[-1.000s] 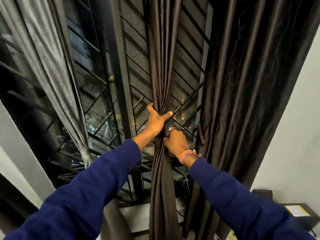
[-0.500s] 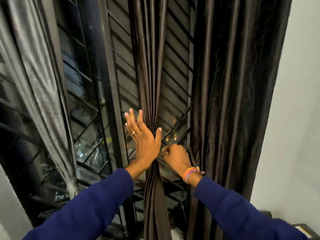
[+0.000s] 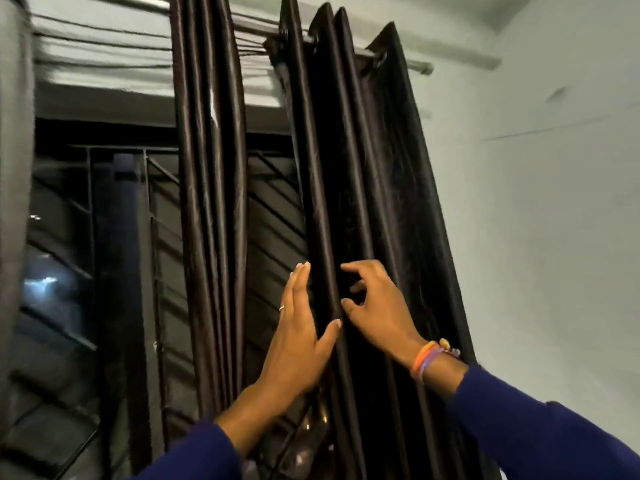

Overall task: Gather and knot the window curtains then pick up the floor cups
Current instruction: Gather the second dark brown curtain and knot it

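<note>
sleeves: dark navy blue, long, both arms | left hand (image 3: 296,344): thin silver ring (image 3: 282,308) on one finger | right hand (image 3: 381,311): orange and purple wristbands (image 3: 427,358), small beaded charm

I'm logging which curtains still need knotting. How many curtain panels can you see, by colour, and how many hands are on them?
Dark brown curtains: 2, middle one, right one
Grey curtains: 1, left edge
Hands: 2, left hand, right hand, both on the right one
Total: 5

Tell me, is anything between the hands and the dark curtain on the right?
Nothing visible is. The left hand lies with straight fingers against the left edge of the dark brown satin curtain panel; the right hand reaches its folds with curled fingers, directly at the fabric.
</note>
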